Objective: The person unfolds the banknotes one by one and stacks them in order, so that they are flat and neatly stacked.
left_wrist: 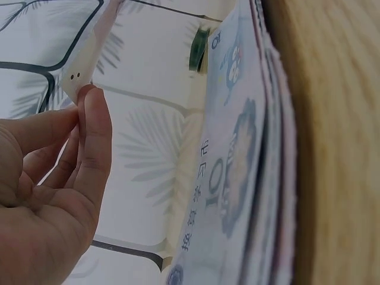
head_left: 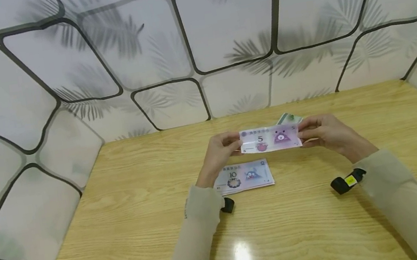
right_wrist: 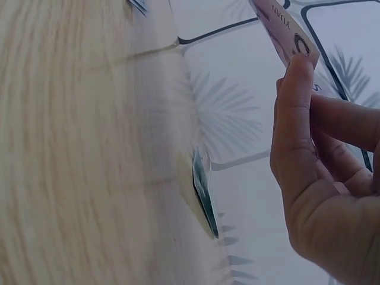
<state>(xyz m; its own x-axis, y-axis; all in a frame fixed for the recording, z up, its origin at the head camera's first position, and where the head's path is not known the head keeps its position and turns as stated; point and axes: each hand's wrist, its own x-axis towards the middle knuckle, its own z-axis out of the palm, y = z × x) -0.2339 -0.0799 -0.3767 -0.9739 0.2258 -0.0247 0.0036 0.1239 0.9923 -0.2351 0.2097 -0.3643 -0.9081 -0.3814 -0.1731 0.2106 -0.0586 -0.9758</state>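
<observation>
A purple play banknote (head_left: 269, 139) marked 5 is stretched between both hands above the table. My left hand (head_left: 218, 152) pinches its left end between thumb and fingers; in the left wrist view that hand (left_wrist: 56, 172) grips a corner of the note. At the opposite end my right hand (head_left: 326, 136) pinches the other edge, also visible in the right wrist view as fingers (right_wrist: 295, 113) on the note's corner. Below the left hand lies a stack of banknotes (head_left: 246, 176) with a 10 on top, partly hidden by the left wrist.
Behind the held note, a green banknote (head_left: 288, 118) lies on the wooden table (head_left: 137, 223), partly covered from view. In the right wrist view this green note (right_wrist: 203, 193) looks folded or bent. A patterned wall covering (head_left: 227, 18) rises along the table's back edge.
</observation>
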